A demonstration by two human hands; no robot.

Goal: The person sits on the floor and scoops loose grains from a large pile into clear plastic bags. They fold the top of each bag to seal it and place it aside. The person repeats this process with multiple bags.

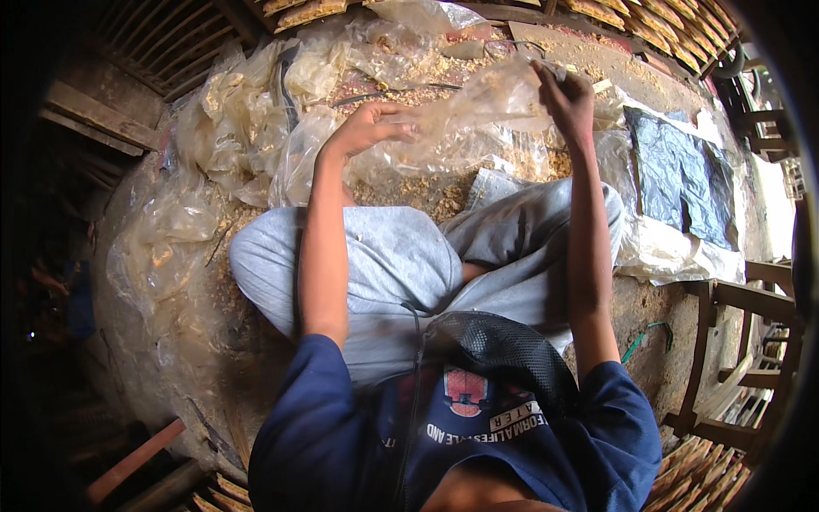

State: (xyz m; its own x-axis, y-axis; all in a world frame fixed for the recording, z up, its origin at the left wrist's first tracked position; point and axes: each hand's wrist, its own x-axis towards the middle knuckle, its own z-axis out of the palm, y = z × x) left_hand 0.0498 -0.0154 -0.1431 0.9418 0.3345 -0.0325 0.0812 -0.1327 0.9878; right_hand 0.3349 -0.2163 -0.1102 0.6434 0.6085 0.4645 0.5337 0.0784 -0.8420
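Observation:
A clear plastic bag [489, 96] is stretched in front of me, above the floor beyond my crossed legs. My right hand [566, 96] pinches its upper right end between thumb and fingers. At the bag's left end is my left hand [377, 128], thumb and fingers around the thin film; how firmly it grips is hard to tell. Crumpled clear plastic sheets [240, 121] lie beyond and to the left, dusted with yellowish crumbs. To the right, a flattened dark blue plastic bag [681, 173] rests on whitish plastic sheeting [659, 249].
Yellowish crumbs [435, 195] litter the floor near my legs. Wooden racks with slats of pale pieces [652, 25] stand at the top edge. A wooden frame [755, 301] is on the right, near a green strip [633, 349]. A reddish bar [137, 457] lies lower left.

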